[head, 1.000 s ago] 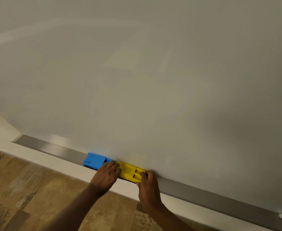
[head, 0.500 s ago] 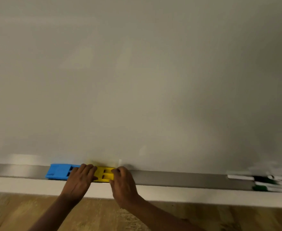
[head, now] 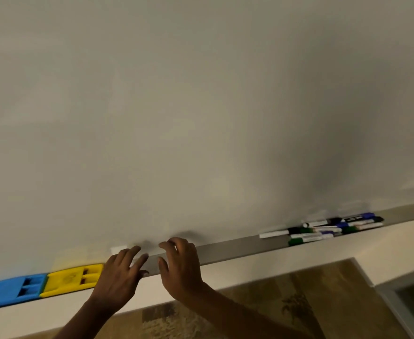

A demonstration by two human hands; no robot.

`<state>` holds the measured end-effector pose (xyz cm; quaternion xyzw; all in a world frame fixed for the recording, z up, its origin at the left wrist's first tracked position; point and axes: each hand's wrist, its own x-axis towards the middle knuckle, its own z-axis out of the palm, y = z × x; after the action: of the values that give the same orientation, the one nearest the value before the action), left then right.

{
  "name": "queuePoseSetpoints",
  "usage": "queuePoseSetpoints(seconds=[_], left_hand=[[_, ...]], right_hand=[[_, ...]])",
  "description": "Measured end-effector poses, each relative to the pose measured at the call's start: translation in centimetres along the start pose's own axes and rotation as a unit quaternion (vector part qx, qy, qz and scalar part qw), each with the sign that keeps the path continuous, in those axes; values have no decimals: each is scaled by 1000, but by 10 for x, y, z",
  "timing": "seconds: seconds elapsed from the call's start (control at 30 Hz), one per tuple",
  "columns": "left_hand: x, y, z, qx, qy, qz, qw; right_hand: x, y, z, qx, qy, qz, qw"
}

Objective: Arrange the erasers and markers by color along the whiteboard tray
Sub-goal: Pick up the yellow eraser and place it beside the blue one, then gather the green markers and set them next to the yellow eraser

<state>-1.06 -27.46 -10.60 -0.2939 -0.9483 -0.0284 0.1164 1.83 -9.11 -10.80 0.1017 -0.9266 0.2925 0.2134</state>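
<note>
Head: blue eraser beside yellow eraser.

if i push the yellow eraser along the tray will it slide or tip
The yellow eraser looks like rigid moulded plastic lying flat and low, so it should probably slide rather than tip. It abuts the blue eraser, so a leftward push would likely shove both. The whiteboard tray looks smooth, so little drag seems likely.
</note>
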Motion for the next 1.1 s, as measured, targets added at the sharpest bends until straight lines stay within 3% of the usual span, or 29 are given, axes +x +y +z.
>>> queuePoseSetpoints(seconds=[0.6, 1.1], left_hand=[[138, 211, 27, -37, -85, 149, 985], [201, 315, 74, -64, -123, 219, 966]], right_hand=[[-56, 192, -159, -118, 62, 97, 986], [-72, 314, -226, -218, -41, 220, 950]])
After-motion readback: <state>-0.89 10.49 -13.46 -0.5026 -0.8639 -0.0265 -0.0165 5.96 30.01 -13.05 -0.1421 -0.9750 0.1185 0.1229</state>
